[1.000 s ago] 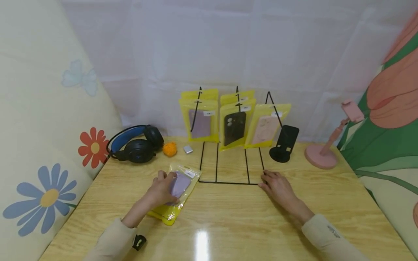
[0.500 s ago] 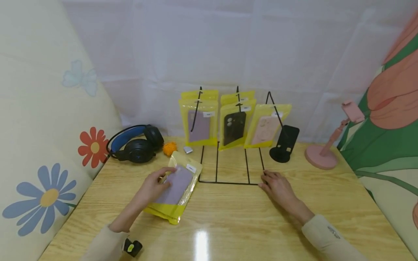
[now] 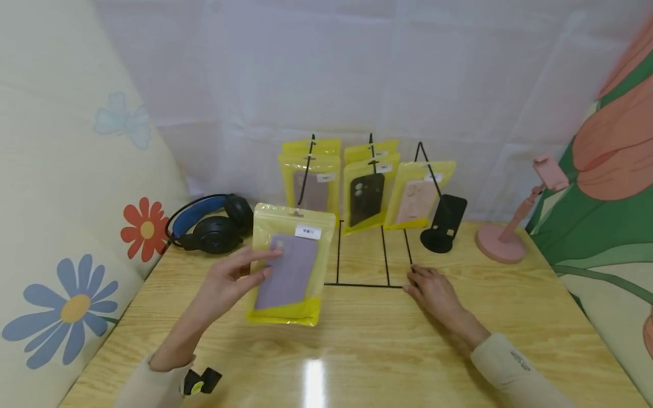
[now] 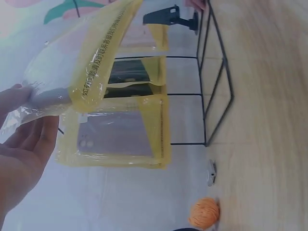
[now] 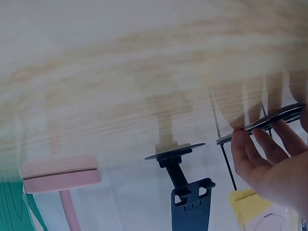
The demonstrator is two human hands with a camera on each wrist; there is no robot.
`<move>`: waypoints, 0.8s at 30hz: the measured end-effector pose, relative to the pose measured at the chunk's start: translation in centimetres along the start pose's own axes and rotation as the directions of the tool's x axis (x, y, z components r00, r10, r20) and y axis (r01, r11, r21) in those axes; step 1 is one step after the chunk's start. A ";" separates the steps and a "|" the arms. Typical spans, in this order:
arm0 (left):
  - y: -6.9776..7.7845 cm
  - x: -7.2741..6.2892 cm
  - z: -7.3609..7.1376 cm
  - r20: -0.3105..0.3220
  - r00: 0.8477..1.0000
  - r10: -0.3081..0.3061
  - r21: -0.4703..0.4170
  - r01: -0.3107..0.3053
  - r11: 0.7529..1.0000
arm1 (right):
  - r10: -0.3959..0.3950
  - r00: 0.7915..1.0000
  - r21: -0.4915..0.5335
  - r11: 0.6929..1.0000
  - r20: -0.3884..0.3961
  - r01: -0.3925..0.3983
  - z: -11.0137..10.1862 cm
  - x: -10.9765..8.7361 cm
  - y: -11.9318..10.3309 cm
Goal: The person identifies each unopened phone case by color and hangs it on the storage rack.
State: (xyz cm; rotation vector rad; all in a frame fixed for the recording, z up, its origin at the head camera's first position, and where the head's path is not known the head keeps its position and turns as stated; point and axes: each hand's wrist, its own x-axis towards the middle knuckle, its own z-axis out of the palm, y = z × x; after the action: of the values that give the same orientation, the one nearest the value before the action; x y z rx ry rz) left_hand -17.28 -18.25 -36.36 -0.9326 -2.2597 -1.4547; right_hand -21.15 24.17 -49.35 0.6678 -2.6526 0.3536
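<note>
In the head view, my left hand [image 3: 224,286] pinches the side of a yellow-edged clear bag [image 3: 288,272] with a purple phone case in it. The bag is raised over the table, upright, its hang hole at the top. Before it stands a black wire display rack [image 3: 364,285]. Phone case bags hang on its hooks: purple [image 3: 316,181], black [image 3: 367,198] and pink [image 3: 415,201]. My right hand [image 3: 439,297] holds the rack's front right corner, its fingertips down by the tabletop in the right wrist view.
Black headphones [image 3: 216,229] lie at the back left. An orange ball [image 4: 204,212] and a small silver item [image 4: 211,173] are near the rack's left side. On the right stand a black phone stand [image 3: 449,221] and a pink one [image 3: 502,243].
My left hand has lifted the purple phone case bag off the table and tilted it upright, bringing it towards the rack's left side. My right hand has stayed at the rack's corner.
</note>
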 end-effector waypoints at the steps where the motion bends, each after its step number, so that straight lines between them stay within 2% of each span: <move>1: 0.1 0.2 0.0 -0.011 1.000 0.010 0.001 -0.010 1.000 | 0.002 1.000 -0.001 1.000 -0.001 -0.002 0.0 0.0 0.0; 3: 0.2 0.6 0.0 -0.028 1.000 0.002 0.010 -0.002 1.000 | 0.004 1.000 -0.001 1.000 -0.001 -0.004 0.0 0.0 0.1; 7: 0.1 0.9 0.0 -0.034 0.996 -0.083 0.008 0.083 0.997 | 0.002 1.000 -0.005 1.000 0.010 -0.002 0.1 0.0 0.1; 10: -0.2 1.2 0.0 -0.024 0.993 -0.116 -0.015 0.115 0.993 | 0.007 1.000 -0.006 1.000 0.017 -0.007 0.1 0.0 0.1; 16: -1.1 1.7 0.4 -0.011 0.993 -0.118 -0.057 0.117 0.991 | 0.020 1.000 0.000 1.000 0.002 -0.020 -0.1 0.0 0.1; 24: -1.4 1.6 0.6 -0.001 0.995 -0.101 -0.091 0.100 0.991 | 0.009 1.000 0.001 1.000 0.001 -0.009 0.0 0.0 0.1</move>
State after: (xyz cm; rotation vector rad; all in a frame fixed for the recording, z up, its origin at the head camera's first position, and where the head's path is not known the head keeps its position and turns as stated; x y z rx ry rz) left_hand -19.29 -17.52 -36.72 -0.8505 -2.2833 -1.6126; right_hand -21.18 24.24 -49.37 0.6571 -2.6575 0.3577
